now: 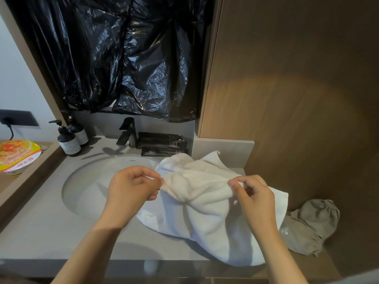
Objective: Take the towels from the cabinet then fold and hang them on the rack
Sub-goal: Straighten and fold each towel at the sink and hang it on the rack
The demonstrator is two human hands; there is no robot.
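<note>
A white towel lies crumpled on the right part of the grey counter, partly over the sink's right rim. My left hand pinches the towel's upper edge at its left end. My right hand pinches the same edge further right, so the edge is lifted a little between both hands. The rest of the towel sags onto the counter and hangs over its front edge. No rack or cabinet opening shows.
A round sink with a dark faucet sits left of the towel. Two pump bottles and dark toiletry packets stand at the back. An instant noodle bowl is far left, grey cloth right, black plastic sheeting above.
</note>
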